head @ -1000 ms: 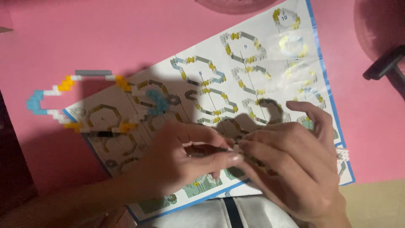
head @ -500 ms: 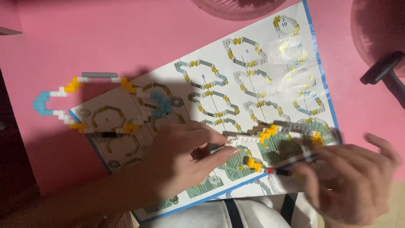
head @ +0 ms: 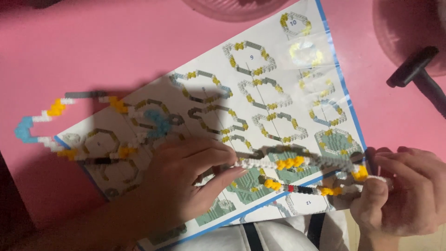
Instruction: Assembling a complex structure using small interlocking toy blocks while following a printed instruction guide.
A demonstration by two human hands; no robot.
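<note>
Left hand [head: 186,186]: we pinch one end of the brick ring [head: 297,174]
Right hand [head: 402,193]: we grip its other end, above the instruction sheet [head: 278,93]

The pink table [head: 116,42] carries a white instruction sheet [head: 260,107] across the middle, a brick ring [head: 60,121] at left, a black tool [head: 418,74] at upper right.

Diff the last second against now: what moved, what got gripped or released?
The right hand pulled out to the right, apart from the left hand; the brick ring, bunched under both hands before, now spans between them, each hand keeping its grip. The instruction sheet and the other brick loop stayed put.
</note>
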